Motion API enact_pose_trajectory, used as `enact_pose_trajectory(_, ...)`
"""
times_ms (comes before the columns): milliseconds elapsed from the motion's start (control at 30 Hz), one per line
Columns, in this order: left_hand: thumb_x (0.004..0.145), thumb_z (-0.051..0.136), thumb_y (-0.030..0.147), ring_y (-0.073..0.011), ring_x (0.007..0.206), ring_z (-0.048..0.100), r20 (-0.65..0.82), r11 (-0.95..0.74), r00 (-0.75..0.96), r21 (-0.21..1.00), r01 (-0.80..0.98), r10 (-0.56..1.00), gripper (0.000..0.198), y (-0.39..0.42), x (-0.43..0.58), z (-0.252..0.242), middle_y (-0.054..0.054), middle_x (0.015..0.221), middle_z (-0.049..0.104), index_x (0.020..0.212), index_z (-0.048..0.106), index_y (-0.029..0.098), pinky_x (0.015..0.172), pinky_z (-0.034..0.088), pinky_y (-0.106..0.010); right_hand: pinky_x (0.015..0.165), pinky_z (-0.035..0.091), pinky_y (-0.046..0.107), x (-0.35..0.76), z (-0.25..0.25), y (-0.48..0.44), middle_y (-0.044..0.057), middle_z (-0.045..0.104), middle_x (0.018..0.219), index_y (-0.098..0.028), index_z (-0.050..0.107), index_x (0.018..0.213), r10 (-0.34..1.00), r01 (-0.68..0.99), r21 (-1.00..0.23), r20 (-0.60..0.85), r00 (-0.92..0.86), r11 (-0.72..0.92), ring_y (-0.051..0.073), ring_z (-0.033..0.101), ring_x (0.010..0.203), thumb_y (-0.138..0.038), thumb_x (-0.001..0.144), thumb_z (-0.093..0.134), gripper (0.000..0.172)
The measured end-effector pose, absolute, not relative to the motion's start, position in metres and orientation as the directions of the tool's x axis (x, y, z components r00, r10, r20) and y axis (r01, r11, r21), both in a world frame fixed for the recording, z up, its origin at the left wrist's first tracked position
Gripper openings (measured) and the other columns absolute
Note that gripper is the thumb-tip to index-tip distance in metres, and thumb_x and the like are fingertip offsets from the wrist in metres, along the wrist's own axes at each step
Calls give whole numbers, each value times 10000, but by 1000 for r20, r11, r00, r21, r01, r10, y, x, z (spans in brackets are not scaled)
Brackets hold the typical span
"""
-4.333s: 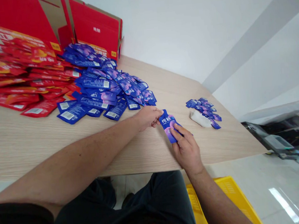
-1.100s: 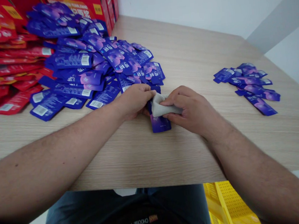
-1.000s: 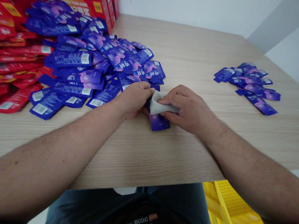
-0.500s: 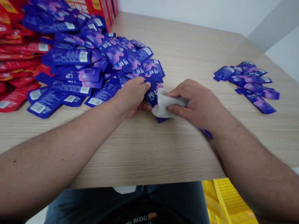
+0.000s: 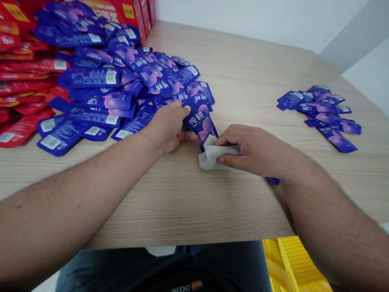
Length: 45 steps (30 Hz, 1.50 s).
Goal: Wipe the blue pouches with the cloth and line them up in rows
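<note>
Left grip point(image 5: 167, 128) closed, fingers curled over the edge of a blue-and-purple sachet point(image 5: 199, 123), thumb tucked low beside it. Right grip point(image 5: 253, 152) also nearly shut, fingers and thumb pinched around a crumpled off-white cloth point(image 5: 212, 155), with the cloth's free end bunched on the tabletop point(image 5: 242, 68).

The sachet lying slantwise between the two hands, printed face up, with large white Chinese characters above a pink-purple motif. Its upper end overlapping the front of a large loose pile of matching blue sachets point(image 5: 105, 76), its lower end touching the cloth.

Just under the right wrist, a small corner of another blue sachet point(image 5: 273, 181), mostly hidden by the arm. Well apart on the far right of the tabletop, a smaller scattered group of blue sachets point(image 5: 318, 115), some overlapping.

Beyond the large pile and partly against it, a heap of red sachets point(image 5: 12, 81), spread toward the back of the tabletop. Behind those, a red cardboard carton point(image 5: 133, 9) with yellow labels, standing near the white wall point(image 5: 253, 11). Below the tabletop's near edge, part of a yellow perforated plastic crate point(image 5: 295, 265) on the floor, beside the person's dark trousers point(image 5: 152, 274).
</note>
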State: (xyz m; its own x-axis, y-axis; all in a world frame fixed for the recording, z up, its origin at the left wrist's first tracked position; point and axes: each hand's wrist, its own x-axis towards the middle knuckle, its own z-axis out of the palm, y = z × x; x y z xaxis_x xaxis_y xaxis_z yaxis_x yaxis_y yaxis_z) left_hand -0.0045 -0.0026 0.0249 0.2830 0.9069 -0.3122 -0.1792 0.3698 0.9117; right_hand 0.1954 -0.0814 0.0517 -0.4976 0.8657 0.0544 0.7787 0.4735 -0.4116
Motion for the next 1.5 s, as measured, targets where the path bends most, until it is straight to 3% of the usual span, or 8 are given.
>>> enact_pose_trajectory(233, 919, 507, 111, -116, 515, 553, -214, 273, 249, 934, -230, 944, 159, -5, -1, 18, 19, 684, 594, 802, 526, 217, 451, 426, -226, 552, 480, 294, 205, 70, -84, -6, 719, 768, -225, 716, 961, 939, 607, -771, -34, -343, 194, 176, 628, 633, -373, 821, 733, 205)
enact_pose_trajectory(400, 728, 532, 98, -149, 668, 630, -234, 299, 263, 922, -246, 936, 121, -10, -3, 22, -45, 743, 695, 703, 612, 185, 574, 505, -234, 486, 436, 272, 205, 67, -81, -4, 698, 715, -224, 692, 899, 979, 541, -837, -35, -199, 80, 158, 583, 574, -414, 741, 813, 276)
enact_pose_trajectory(567, 579, 566, 171, -182, 621, 594, -296, 398, 312, 850, -344, 903, 172, -9, -11, 28, -76, 789, 725, 739, 629, 174, 572, 527, -315, 468, 415, 267, 208, 59, -76, -10, 677, 710, -229, 688, 879, 997, 430, -902, -2, -79, 32, 139, 544, 549, -432, 727, 844, 297)
enact_pose_trajectory(833, 676, 619, 201, -127, 568, 559, -203, 307, 273, 851, -426, 941, 102, 0, -13, 22, -17, 672, 627, 657, 519, 201, 545, 496, -261, 453, 404, 272, 208, 52, -69, -23, 647, 695, -241, 665, 869, 997, 269, -963, -7, 83, -30, 135, 525, 527, -405, 704, 845, 295)
enact_pose_trajectory(1033, 744, 672, 169, -109, 647, 612, -107, 247, 347, 887, -390, 932, 89, -1, -14, 23, -5, 777, 665, 764, 585, 175, 590, 525, -239, 490, 446, 292, 212, 46, -63, -6, 676, 733, -254, 675, 852, 975, 243, -969, 88, 205, 37, 155, 562, 568, -343, 743, 832, 211)
enact_pose_trajectory(1233, 713, 778, 40, -62, 505, 479, -30, 92, 267, 970, -225, 963, 407, -1, -10, 18, 88, 630, 575, 1069, 643, 185, 489, 347, -195, 478, 417, 309, 221, 38, -58, 6, 682, 758, -257, 693, 897, 931, 383, -918, 223, 290, 101, 174, 561, 567, -338, 788, 797, 171)
enact_pose_trajectory(1400, 806, 758, 91, -68, 572, 557, -31, 79, 338, 989, -129, 941, 88, 1, -11, 13, -2, 719, 702, 841, 692, 140, 532, 397, -199, 549, 479, 339, 228, 35, -59, 9, 687, 793, -259, 694, 956, 888, 588, -784, 399, 230, 200, 195, 606, 640, -336, 860, 755, 137)
enact_pose_trajectory(1500, 869, 726, 156, -92, 542, 566, -41, 51, 323, 998, -23, 946, 111, -1, -9, 11, 6, 658, 669, 774, 670, 164, 496, 408, -212, 621, 516, 372, 222, 38, -65, 16, 701, 840, -254, 697, 953, 830, 725, -645, 524, 188, 243, 207, 632, 696, -300, 848, 762, 132)
